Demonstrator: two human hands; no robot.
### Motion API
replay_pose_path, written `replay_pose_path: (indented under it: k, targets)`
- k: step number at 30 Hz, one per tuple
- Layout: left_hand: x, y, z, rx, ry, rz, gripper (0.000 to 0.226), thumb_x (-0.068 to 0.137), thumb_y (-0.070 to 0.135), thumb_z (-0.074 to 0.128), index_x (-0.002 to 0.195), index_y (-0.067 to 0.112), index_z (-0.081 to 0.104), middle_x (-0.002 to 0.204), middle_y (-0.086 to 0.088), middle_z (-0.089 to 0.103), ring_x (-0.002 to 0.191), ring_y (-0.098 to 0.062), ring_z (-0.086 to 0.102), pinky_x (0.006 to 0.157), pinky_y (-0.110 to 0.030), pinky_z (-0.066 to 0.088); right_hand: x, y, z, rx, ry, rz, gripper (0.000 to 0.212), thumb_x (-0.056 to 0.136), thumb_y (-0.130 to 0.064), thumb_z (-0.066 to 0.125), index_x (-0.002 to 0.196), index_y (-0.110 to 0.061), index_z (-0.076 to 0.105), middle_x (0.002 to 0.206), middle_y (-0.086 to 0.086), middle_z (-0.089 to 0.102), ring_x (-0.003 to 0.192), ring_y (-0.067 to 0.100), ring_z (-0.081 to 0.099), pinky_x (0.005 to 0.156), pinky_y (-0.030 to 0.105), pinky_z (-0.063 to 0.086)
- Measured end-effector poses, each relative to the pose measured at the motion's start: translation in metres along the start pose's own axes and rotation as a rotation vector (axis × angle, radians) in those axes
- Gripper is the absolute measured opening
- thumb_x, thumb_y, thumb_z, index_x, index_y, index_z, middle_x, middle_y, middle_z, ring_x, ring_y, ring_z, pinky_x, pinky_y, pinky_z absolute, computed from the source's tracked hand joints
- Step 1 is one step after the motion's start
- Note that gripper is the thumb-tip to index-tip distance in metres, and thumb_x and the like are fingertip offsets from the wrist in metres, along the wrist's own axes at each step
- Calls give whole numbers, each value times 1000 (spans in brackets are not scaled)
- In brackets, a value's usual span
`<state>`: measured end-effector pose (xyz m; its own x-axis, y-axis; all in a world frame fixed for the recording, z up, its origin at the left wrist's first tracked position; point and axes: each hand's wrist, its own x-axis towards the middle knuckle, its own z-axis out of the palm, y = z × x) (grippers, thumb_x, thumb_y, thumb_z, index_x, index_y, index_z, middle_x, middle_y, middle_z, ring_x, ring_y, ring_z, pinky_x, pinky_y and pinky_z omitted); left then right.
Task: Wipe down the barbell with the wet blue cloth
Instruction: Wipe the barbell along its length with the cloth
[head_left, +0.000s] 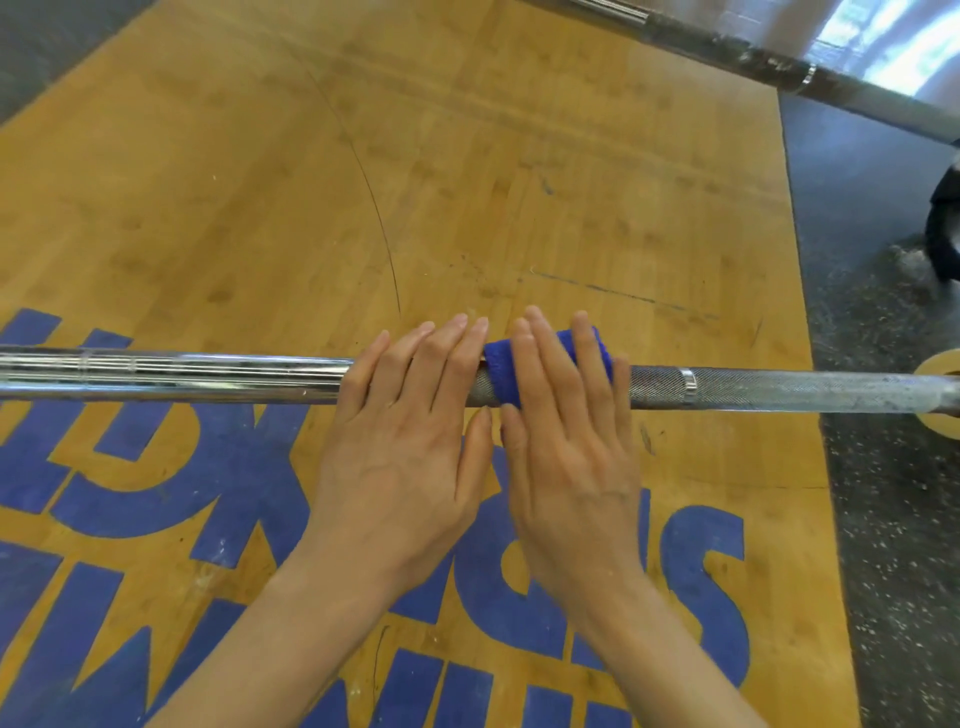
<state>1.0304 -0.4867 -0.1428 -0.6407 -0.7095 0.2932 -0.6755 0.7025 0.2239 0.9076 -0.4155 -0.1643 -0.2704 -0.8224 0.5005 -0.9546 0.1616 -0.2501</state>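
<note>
head view: blue cloth (503, 371) on barbell (779, 387) under flat right hand (566, 441); left hand (405, 431) flat beside.

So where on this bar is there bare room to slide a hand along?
Free: the smooth chrome stretch left of the left hand, and the knurled run of the barbell between the right hand and the yellow plate. Crowded: mid-bar, where both hands lie flat side by side over the blue cloth.

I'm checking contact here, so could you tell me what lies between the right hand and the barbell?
In the head view, the blue cloth lies wrapped over the barbell under the right hand.
</note>
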Motion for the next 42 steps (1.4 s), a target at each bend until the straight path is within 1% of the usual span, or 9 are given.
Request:
replay_pose_path:
  k: [9,13,18,22,26,30,34,38,42]
  targets:
    - [18,-8,0,-37,-22,-3,55,100,32,33,148,10,48,142,-3,56,131,-26,52,118,-41,23,15,9,4,13,16,21,46,112,-25,25,151,-9,43,158,3,42,152,27,25,127,45,10]
    - [25,-7,0,-49,-16,-9,55,101,32,31,147,9,50,137,-3,59,126,-26,54,117,-40,24,17,24,-1,30,69,169,46,111,-25,25,150,-8,44,157,3,42,153,27,22,127,43,7]
    - [29,-8,2,-56,-13,-30,55,100,31,30,145,9,52,136,-3,60,125,-26,54,116,-39,22,26,21,0,15,-20,-2,44,110,-24,31,148,-9,48,154,2,47,151,26,29,126,45,14]
    - [28,-7,0,-65,-22,-23,55,100,31,29,145,8,51,135,-3,60,125,-23,52,117,-39,22,24,22,-5,57,30,151,45,110,-26,29,146,-8,51,151,4,50,149,28,30,124,47,17]
    - [22,-7,-1,-61,-35,-34,56,99,30,30,146,7,49,137,-5,59,127,-26,52,118,-40,21,26,15,-5,29,-57,-11,43,110,-25,33,144,-8,53,148,4,53,146,27,37,124,48,20]
    - [14,-2,-3,-69,-54,-29,56,99,29,30,148,7,47,139,-5,57,129,-26,51,120,-41,20,22,17,-14,57,-32,144,46,110,-30,29,141,-9,56,144,3,57,145,27,37,124,48,18]
    - [2,0,-5,-78,-55,-35,58,99,29,31,150,6,44,144,-5,54,133,-26,48,122,-40,17,17,1,-16,25,-98,-1,42,109,-26,34,140,-9,57,141,2,59,142,28,44,124,48,20]
    - [-12,7,-8,-49,-60,-21,60,99,27,33,153,2,38,146,-9,51,134,-26,45,123,-41,16,5,9,-32,9,-95,115,43,109,-28,31,139,-11,57,139,0,59,142,26,43,125,48,17]
    - [-27,13,-11,-49,-60,-28,61,99,25,34,154,0,36,152,-10,46,138,-26,42,124,-39,12,7,-9,-33,-11,-176,73,39,108,-28,33,124,-14,64,119,-2,65,122,23,55,121,47,24]
